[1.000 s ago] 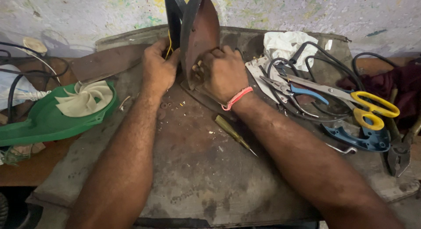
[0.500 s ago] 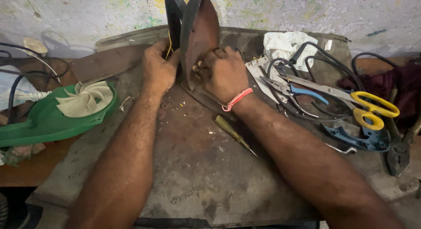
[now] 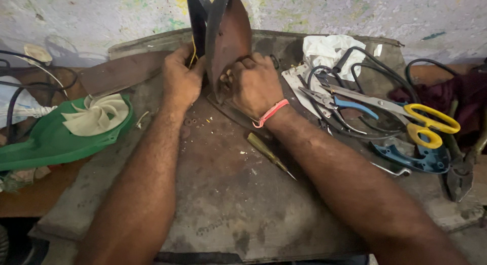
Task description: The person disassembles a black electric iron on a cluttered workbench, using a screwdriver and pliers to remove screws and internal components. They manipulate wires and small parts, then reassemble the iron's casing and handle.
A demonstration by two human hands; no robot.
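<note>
Both hands clamped the upended iron at 12 o'clock: left hand steadied it, right hand worked the soleplate edge; screwdriver lay at 6 o'clock.

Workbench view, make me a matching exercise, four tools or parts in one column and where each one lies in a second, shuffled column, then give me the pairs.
Things:
1. scissors
2. screwdriver
3. fan blade
4. metal plate

Places:
A. on the green cover at the left
B. stood on edge between the left hand and right hand
C. flat on the bench just below the right wrist
D. at the right, over the black cables

Pairs: 1-D, 2-C, 3-A, 4-B
</note>
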